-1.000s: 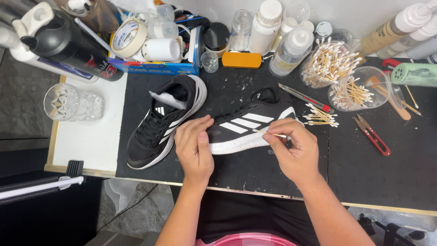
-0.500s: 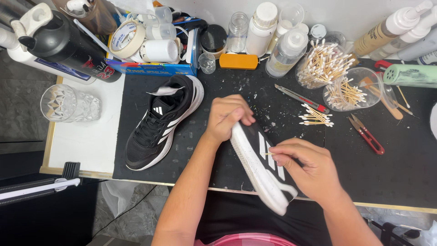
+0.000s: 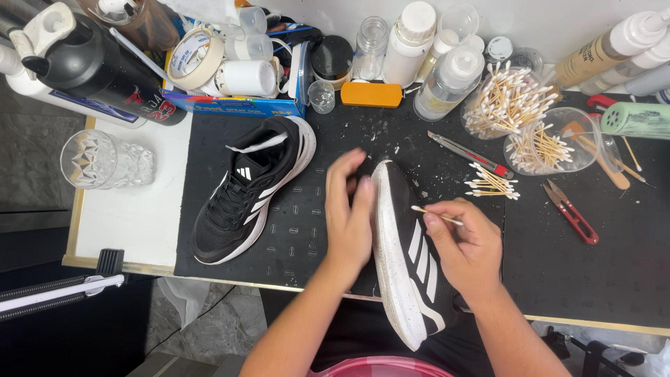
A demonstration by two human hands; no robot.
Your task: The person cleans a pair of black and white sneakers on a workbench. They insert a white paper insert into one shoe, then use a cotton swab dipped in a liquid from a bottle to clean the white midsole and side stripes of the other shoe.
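Two hands worked one black sneaker (image 3: 408, 258) with white stripes, tipped on edge near the counter's 6 o'clock rim, toe overhanging toward the person. The left hand (image 3: 349, 216) lay flat against the speckled white sole, fingers spread and pressing rather than closed around it, while the right hand (image 3: 469, 248) pinched a cotton swab (image 3: 436, 215) between thumb and fingertips, its tip just beside the sole's edge. With the shoe only braced and not clasped, I judged it could slip or roll off the black mat (image 3: 293, 237) if the swab pushed hard from the 3 o'clock side. Its mate, the second sneaker (image 3: 252, 188), lay at 9 o'clock, well apart and out of danger. A loose pile of swabs (image 3: 492, 185) sat near the right wrist at 1 o'clock, with a utility knife (image 3: 469, 153) and red snips (image 3: 571, 213) beyond; a wide elbow swing could scatter the pile or catch a blade. The thin swab stick might also snap under sideways pressure
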